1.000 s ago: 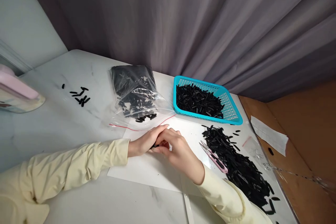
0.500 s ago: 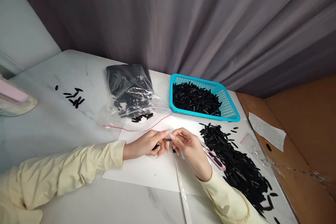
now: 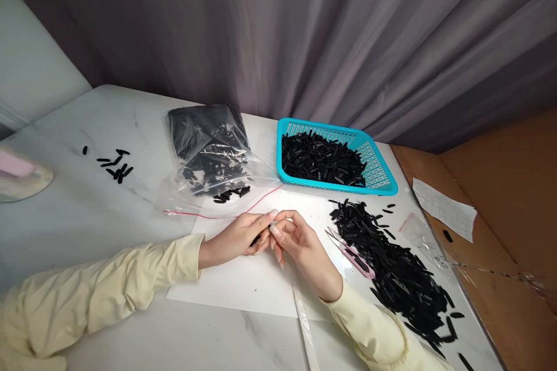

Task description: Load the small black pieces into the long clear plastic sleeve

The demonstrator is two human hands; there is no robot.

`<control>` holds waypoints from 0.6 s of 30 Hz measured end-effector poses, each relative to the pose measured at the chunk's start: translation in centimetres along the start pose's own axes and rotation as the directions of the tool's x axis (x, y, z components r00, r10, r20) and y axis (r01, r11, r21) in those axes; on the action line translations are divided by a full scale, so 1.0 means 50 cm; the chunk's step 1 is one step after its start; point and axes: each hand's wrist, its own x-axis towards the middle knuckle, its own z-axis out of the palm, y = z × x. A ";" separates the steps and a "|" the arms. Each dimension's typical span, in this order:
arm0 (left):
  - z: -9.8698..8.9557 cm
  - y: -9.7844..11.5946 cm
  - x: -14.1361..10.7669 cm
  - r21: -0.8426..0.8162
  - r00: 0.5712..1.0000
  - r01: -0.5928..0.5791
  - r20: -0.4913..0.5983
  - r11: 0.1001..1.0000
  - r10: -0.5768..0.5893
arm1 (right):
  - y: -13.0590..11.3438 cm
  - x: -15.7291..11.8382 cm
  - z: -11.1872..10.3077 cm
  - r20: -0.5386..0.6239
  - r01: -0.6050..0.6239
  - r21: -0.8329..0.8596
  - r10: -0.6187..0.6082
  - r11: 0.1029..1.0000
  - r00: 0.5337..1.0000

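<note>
A: Clutter, from the hands outward?
B: Blue basket heaped with black pieces, 1 o'clock. Zip bag, 11 o'clock. Pink-handled scissors touching black pile, 3 to 4 o'clock. Loose bits, 9 to 10.
A: Anything in the way?
B: Bag's open edge just beside left hand, 11 o'clock.
A: Fingers?
B: Left, curled, clamped on dark piece, partly hidden. Right hand, meeting left fingertips at 3 o'clock; grip, can't tell.
A: Surface, room?
B: White sheet under hands, marbled tabletop, grey curtain at 12, brown cardboard at 2.
</note>
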 end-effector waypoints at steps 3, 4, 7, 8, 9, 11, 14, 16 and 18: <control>-0.003 0.000 0.001 -0.052 0.999 0.029 -0.037 0.998 -0.031 | -0.003 0.002 -0.010 0.061 -0.055 0.142 0.046 0.988 0.997; -0.004 0.000 0.001 -0.068 0.998 0.028 -0.049 0.997 -0.031 | -0.004 0.004 -0.014 0.070 -0.066 0.189 0.053 0.980 0.996; -0.006 0.001 0.001 -0.108 0.998 0.020 -0.061 0.994 -0.026 | -0.004 0.015 -0.026 0.054 -0.071 0.295 0.058 0.953 0.997; -0.005 0.002 0.001 -0.117 0.998 0.026 -0.051 0.993 -0.032 | -0.002 0.018 -0.030 0.038 -0.067 0.317 0.058 0.946 0.998; -0.005 0.003 0.001 -0.122 0.999 0.034 -0.038 0.992 -0.039 | -0.001 0.022 -0.032 0.020 -0.061 0.330 0.058 0.942 0.998; -0.004 0.005 0.001 -0.118 0.999 0.050 -0.005 0.992 -0.050 | 0.004 0.026 -0.036 -0.016 -0.044 0.334 0.053 0.942 0.998; -0.004 0.007 0.000 -0.086 0.998 0.043 0.057 0.995 -0.038 | 0.010 0.027 -0.036 -0.058 -0.009 0.307 0.029 0.952 0.998; -0.004 0.008 -0.002 -0.068 0.996 0.027 0.088 0.997 -0.021 | 0.013 0.026 -0.034 -0.070 0.007 0.300 0.015 0.954 0.997; -0.005 0.008 -0.003 -0.049 0.995 0.020 0.095 0.999 -0.015 | 0.016 0.024 -0.030 -0.065 0.012 0.301 0.008 0.953 0.998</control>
